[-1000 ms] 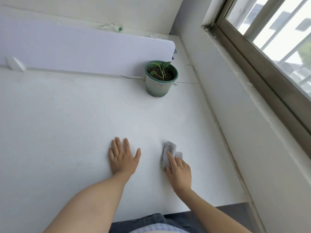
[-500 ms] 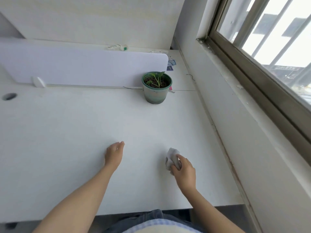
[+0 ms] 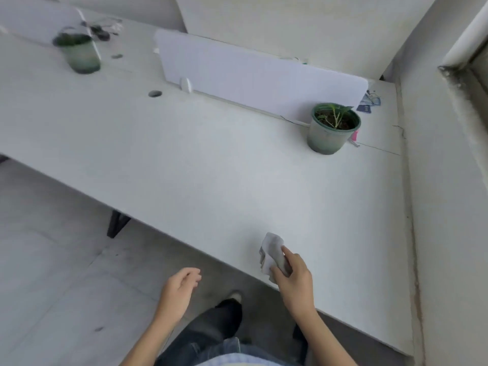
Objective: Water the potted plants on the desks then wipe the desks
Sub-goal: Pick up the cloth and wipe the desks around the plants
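My right hand (image 3: pixel 293 278) grips a crumpled grey-white cloth (image 3: pixel 272 250) just above the near edge of the white desk (image 3: pixel 211 167). My left hand (image 3: pixel 179 290) hangs off the desk over the floor, fingers loosely curled, holding nothing. A green pot with a small leafy plant (image 3: pixel 332 128) stands at the far right of this desk, by the white divider panel (image 3: pixel 253 83). A second green potted plant (image 3: pixel 79 52), blurred, stands on the neighbouring desk at the far left.
A wall and window sill (image 3: pixel 459 83) run along the desk's right side. Small blue cards (image 3: pixel 368 104) and a pink item (image 3: pixel 355 134) lie behind the near pot. A cable hole (image 3: pixel 155 94) sits in the desk. Grey tiled floor (image 3: pixel 52 273) lies at left; a desk leg (image 3: pixel 116 224) stands there.
The view has swung left and back, showing the floor and a second desk. My left hand left the desk surface. My right hand bunched the cloth and drew it to the near edge.
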`<state>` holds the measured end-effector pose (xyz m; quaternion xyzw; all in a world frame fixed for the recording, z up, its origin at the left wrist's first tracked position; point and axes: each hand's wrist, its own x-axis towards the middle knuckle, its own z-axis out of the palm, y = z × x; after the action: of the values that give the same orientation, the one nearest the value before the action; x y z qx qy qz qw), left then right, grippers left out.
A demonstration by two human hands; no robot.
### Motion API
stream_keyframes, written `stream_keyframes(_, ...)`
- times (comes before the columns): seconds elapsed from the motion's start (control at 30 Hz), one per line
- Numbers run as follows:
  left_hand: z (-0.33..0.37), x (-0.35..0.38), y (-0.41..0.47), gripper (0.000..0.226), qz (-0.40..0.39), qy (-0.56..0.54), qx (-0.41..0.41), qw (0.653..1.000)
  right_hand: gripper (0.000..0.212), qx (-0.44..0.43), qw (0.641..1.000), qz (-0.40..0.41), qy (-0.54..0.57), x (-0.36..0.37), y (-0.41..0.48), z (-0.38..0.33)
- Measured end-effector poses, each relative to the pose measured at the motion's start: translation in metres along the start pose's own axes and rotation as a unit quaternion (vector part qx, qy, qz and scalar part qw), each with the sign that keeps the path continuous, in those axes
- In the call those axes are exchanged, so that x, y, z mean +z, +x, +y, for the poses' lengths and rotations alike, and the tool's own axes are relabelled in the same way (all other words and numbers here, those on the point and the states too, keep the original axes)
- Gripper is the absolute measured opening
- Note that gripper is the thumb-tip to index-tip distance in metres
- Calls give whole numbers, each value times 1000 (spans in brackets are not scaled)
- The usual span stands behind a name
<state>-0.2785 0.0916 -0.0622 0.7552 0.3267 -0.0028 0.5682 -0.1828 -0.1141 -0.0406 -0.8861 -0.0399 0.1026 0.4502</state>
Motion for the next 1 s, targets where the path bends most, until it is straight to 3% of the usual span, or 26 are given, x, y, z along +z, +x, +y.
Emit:
stream_keyframes(0.23,-88,-53,-84,20,125,-53,-175,975,42,-21,967,-248,-58,68,-59,-14)
stream_keyframes(0.4,-106,-91,-98,26,140,-82,-185,969,40,-21,957,-275,-96,104,-81,-34)
stream_keyframes(0.57,-124,-168,-119,26,106,-38,-146,983,36,-103,934,-325,-105,199,-114,-95)
stream_keyframes(0.67,-157,-234,-143,19,188,-67,-167,965,38,-150,915,-355,-121,263,-146,-136)
stream_keyframes(0.77,-190,-288,-162,22,295,-111,-219,924,37,-178,897,-383,-132,303,-171,-161)
stream_keyframes(0.83,-205,-308,-170,24,323,-125,-248,905,37,-180,891,-388,-152,317,-180,-168)
stream_keyframes(1.0,-217,-326,-153,21,269,-132,-256,919,35,-180,881,-394,-192,348,-177,-186)
